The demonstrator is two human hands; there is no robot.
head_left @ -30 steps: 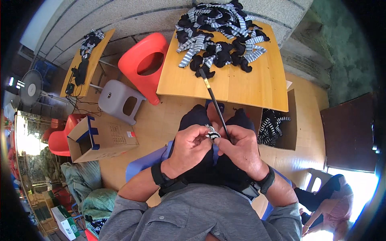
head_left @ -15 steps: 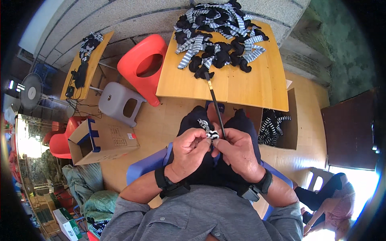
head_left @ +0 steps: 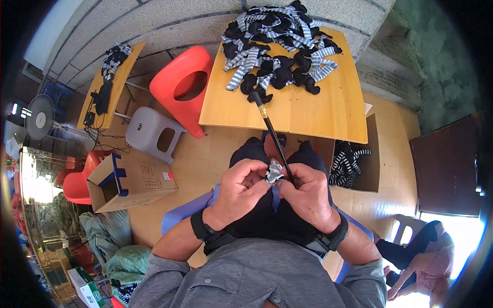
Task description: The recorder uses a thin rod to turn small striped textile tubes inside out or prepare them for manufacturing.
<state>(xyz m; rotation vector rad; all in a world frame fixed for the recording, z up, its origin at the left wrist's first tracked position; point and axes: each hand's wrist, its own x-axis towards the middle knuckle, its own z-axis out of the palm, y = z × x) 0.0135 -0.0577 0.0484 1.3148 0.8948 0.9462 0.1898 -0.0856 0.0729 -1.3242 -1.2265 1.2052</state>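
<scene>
I look down and see the big wooden table (head_left: 308, 110) first. It stands in front of my knees. A pile of socks (head_left: 277, 46), striped and black, lies on its far half. A red chair (head_left: 179, 92) and a gray stool (head_left: 154, 136) stand to the left of the table. A cardboard box (head_left: 131, 179) sits on the floor on my left. Another box (head_left: 354, 164) on my right has striped socks inside.

A long black stick (head_left: 272, 136) goes from my hands up to the near edge of the sock pile. Its long way points away from me and a bit to the left. Its low end sits at my right hand (head_left: 308, 197), so that hand is nearer to it.

My left hand (head_left: 239, 190) and my right hand are close together over my lap. Both are pinched shut on a small bunched sock (head_left: 273, 172), gray and white. It sits right between my fingertips, touching the stick. I cannot tell if the sock goes around the stick or just lies beside it.
</scene>
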